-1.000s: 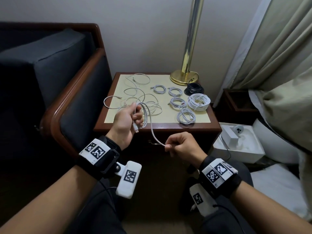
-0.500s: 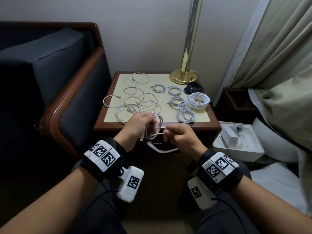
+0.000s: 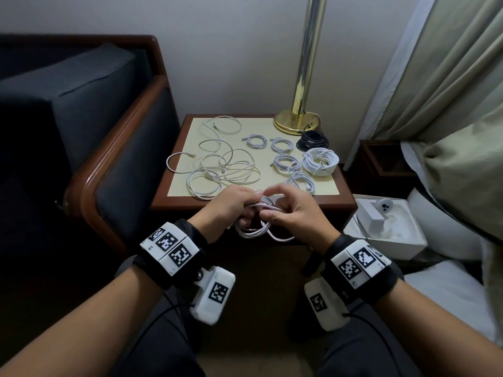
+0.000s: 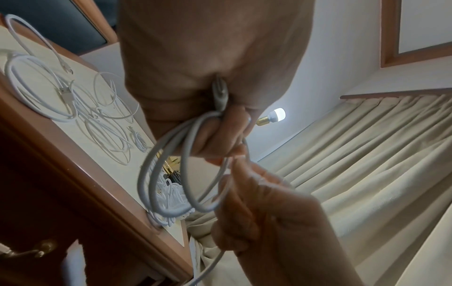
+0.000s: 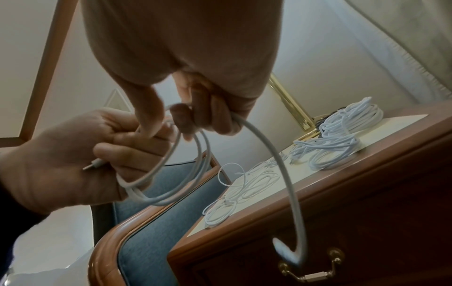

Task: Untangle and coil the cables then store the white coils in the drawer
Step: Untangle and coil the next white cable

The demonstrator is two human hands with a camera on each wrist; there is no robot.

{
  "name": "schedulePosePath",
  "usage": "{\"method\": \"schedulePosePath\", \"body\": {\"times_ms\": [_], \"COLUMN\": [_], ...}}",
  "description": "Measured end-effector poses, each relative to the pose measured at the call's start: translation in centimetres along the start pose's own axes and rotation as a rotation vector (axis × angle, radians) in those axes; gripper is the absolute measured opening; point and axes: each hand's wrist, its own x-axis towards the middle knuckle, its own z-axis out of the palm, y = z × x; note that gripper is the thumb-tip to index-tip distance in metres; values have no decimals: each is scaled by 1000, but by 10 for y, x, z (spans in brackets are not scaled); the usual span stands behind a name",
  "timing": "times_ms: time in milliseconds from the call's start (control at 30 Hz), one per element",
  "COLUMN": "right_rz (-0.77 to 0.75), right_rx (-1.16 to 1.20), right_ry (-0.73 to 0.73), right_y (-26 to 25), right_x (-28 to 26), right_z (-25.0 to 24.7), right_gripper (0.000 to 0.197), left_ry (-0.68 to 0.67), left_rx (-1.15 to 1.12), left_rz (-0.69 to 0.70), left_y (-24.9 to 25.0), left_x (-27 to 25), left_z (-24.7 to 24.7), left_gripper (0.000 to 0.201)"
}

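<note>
My left hand (image 3: 234, 204) grips a white cable (image 3: 255, 229) wound into a few loops, held in front of the side table's front edge. My right hand (image 3: 288, 210) pinches the same cable beside the left. In the left wrist view the loops (image 4: 171, 174) hang from my curled fingers. In the right wrist view the free tail (image 5: 288, 185) curves down past the drawer handle (image 5: 313, 274). Loose tangled white cables (image 3: 223, 170) lie on the table's left half. Several finished white coils (image 3: 285, 161) and a thicker white coil (image 3: 321, 160) lie on the right half.
A black coil (image 3: 313, 140) sits by the brass lamp base (image 3: 296, 122) at the table's back. A dark armchair (image 3: 81, 126) stands at the left. At the right are a white box (image 3: 386, 229) on the floor, curtains (image 3: 435, 77) and bedding.
My hands have come together near the table's front edge. The straight length that ran between them a second ago is now wound into loops in my left hand.
</note>
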Motion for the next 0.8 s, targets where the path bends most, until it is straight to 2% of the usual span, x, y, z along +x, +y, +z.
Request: {"method": "schedulePosePath", "body": {"times_ms": [100,233,467,633,700,800], "right_rz": [47,183,387,402,385,317], "right_rx": [-60,74,488,578,532,474], "right_ry": [-40,15,95,46,42,82], "right_y": [6,4,5,7,5,3], "right_x": [4,5,-3,-9,-10,-9], "right_z": [3,4,2,1,-5,-12], "right_gripper": [5,16,23,17,9,11], "left_ry": [-35,-29,-4,68,96,103], "left_rx": [11,49,-142,-342,-320,-210], "left_rz": [-13,23,-35,-72,-71,-75], "left_y": [3,-5,-18,-22,-22,-22], "left_x": [-2,-2,-10,-11,-10,-10], "left_z": [1,0,-2,6,4,1], "left_gripper": [35,37,42,44,43,42]}}
